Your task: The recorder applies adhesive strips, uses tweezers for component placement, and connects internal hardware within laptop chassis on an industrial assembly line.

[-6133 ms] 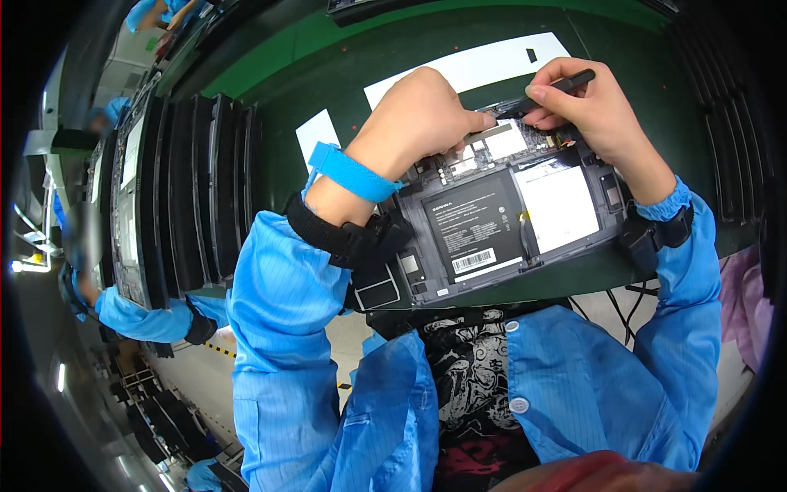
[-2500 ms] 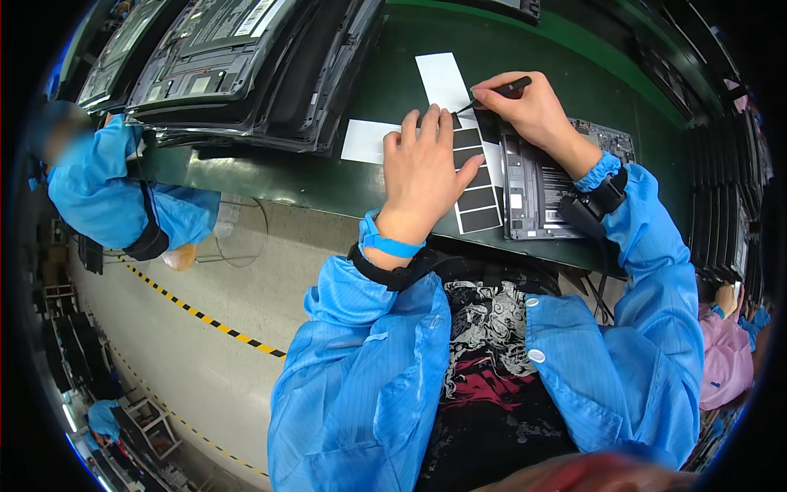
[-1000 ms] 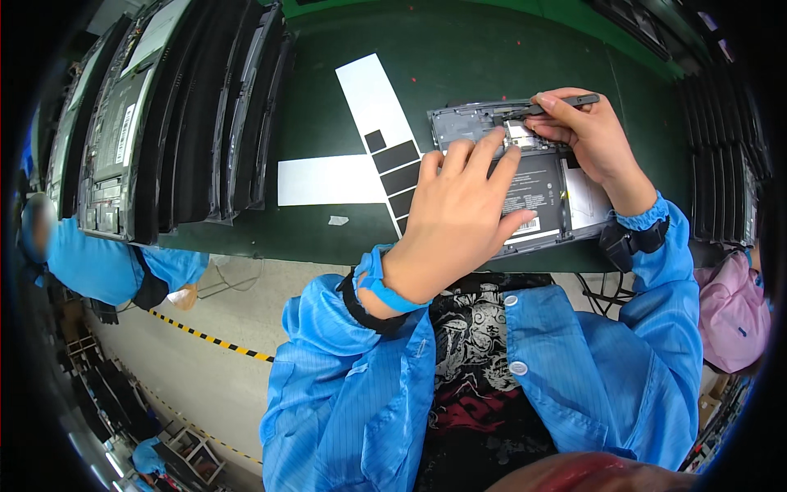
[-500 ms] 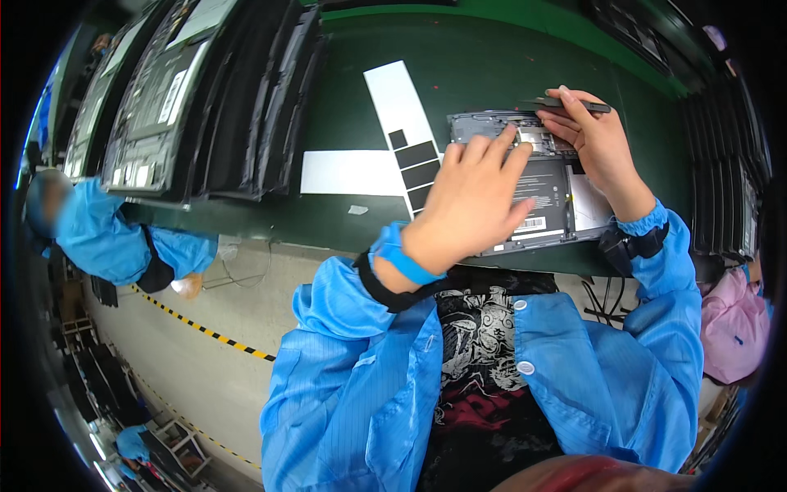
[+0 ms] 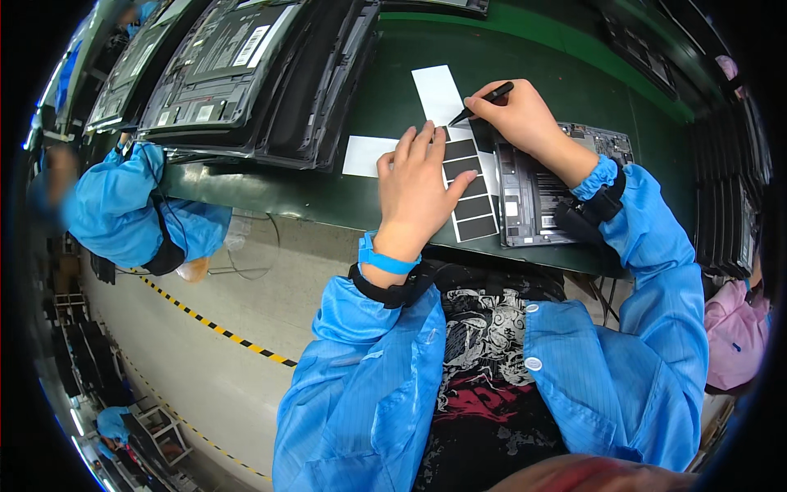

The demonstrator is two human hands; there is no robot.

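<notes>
— Where are the hands?
— The left hand [image 5: 422,184] lies open, fingers spread, pressing flat on the white backing sheet with black rectangular stickers [image 5: 469,193] on the green counter [image 5: 393,90]. The right hand [image 5: 520,119] is closed around slim black tweezers [image 5: 486,100], their tip at the sheet's far end.
— And nearby?
— The opened dark laptop base [image 5: 545,193] lies just right of the sheet; stacked dark laptop shells [image 5: 246,74] sit far left.

A single head-worn fisheye view looked steeply down from close above the person's own chest and forearms, facing the green surface [image 5: 393,98] ahead; its rim bent straight edges and took in the floor [image 5: 205,328] at left.
</notes>
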